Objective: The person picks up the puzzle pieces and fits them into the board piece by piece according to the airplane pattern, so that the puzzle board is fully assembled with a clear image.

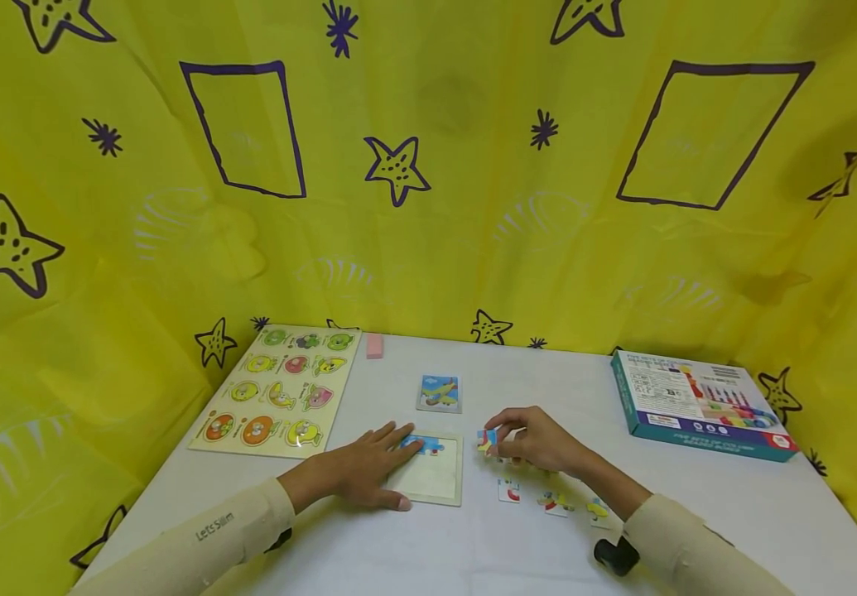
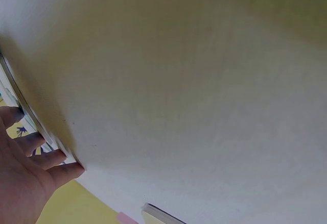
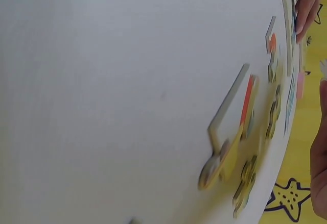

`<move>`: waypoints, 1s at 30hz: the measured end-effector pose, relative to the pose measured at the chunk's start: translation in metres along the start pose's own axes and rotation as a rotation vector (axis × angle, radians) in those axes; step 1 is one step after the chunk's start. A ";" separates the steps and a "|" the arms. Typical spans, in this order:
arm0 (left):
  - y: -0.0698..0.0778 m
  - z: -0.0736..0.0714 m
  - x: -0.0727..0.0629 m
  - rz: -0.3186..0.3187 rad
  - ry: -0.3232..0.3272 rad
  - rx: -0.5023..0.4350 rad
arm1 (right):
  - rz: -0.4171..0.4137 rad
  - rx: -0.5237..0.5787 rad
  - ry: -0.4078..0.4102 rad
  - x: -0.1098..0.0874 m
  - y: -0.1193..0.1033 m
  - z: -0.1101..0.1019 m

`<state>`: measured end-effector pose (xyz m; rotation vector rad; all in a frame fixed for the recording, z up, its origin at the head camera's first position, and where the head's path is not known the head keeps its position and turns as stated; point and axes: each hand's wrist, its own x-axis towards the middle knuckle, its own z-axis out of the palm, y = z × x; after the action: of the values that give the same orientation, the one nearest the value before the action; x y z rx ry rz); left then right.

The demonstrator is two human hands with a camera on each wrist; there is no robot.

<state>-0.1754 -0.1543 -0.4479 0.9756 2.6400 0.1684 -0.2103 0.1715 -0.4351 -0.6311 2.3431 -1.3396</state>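
My left hand (image 1: 372, 468) lies with spread, straight fingers over the left side of a shallow puzzle tray (image 1: 431, 484). Blue pieces (image 1: 421, 445) fill part of the tray's top row, some of them under the fingertips. Just right of the tray, my right hand (image 1: 540, 443) pinches a colourful jigsaw piece (image 1: 487, 441) between thumb and fingers. Below that hand lie several loose pieces, among them a red and white piece (image 1: 508, 490), a red and green one (image 1: 555, 502) and a yellow one (image 1: 599, 512). Others are partly hidden beneath the hand.
A small airplane picture card (image 1: 440, 393) lies beyond the tray. On the left is a fruit board (image 1: 275, 389), with a pink block (image 1: 374, 346) near its far corner. A flat boxed set (image 1: 700, 401) sits at the right. Behind the white table hangs a yellow curtain (image 1: 458, 248).
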 end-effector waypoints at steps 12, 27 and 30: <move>-0.001 0.000 0.000 -0.003 -0.009 0.009 | 0.035 0.044 0.012 0.017 -0.009 0.022; 0.000 -0.003 0.000 0.001 -0.003 0.007 | 0.044 -0.081 0.038 0.037 -0.009 0.044; 0.000 -0.002 0.000 -0.002 -0.003 0.009 | 0.054 -0.146 0.052 0.039 -0.011 0.045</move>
<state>-0.1760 -0.1542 -0.4457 0.9752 2.6415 0.1546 -0.2170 0.1136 -0.4510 -0.5766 2.4986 -1.1827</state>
